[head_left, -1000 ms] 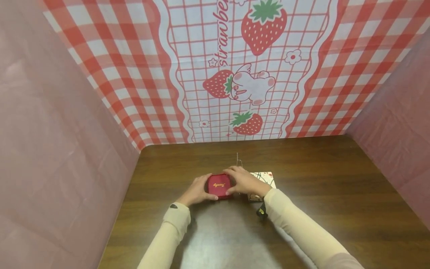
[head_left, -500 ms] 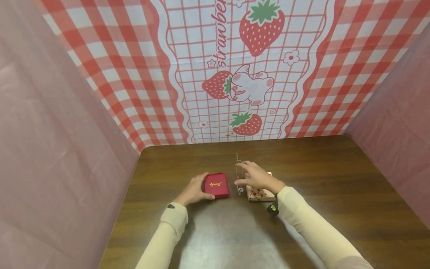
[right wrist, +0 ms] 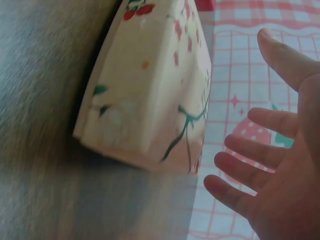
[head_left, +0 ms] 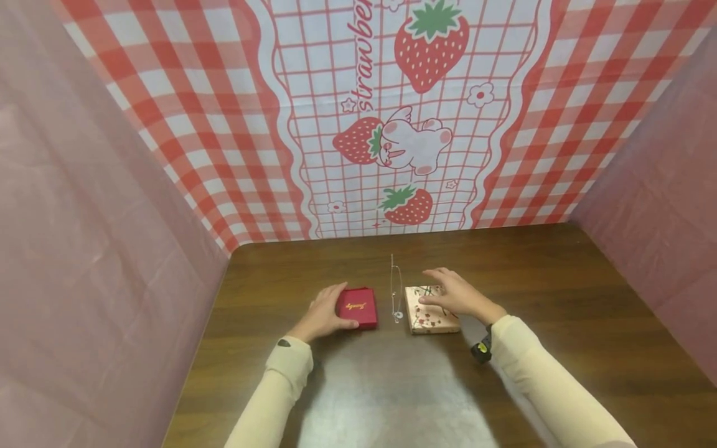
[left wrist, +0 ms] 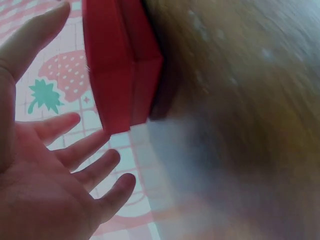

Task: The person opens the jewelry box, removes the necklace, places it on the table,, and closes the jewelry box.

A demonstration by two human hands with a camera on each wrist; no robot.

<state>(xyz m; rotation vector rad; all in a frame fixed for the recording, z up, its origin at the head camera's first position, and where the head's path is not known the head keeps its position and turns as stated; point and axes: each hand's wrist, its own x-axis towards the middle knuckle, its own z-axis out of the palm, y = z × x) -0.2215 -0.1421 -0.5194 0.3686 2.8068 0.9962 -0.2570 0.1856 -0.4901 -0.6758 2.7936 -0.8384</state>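
A small red box (head_left: 358, 307) with gold lettering lies on the wooden table. My left hand (head_left: 325, 313) is at its left side, thumb and fingers spread around that edge. In the left wrist view, the fingers are straight beside the red box (left wrist: 117, 65), and I cannot tell whether they touch it. A cream box (head_left: 428, 318) printed with flowers and stems lies to the right. Over its upper right part hovers my right hand (head_left: 462, 295), fingers extended, holding nothing. Between the boxes lies a thin silver chain (head_left: 401, 289) with a small round charm (head_left: 398, 315).
The brown table (head_left: 532, 348) extends on all sides of the boxes. At its back rises a red-and-white strawberry cloth (head_left: 414, 124). Pink cloth hangs at the left (head_left: 101, 249) and right (head_left: 661, 205) sides. A dark wrist device (head_left: 482, 350) sits under the right sleeve.
My right hand has left the red box and moved right, past the silver chain to the cream box. The chain is now fully uncovered. My left hand stays by the red box.
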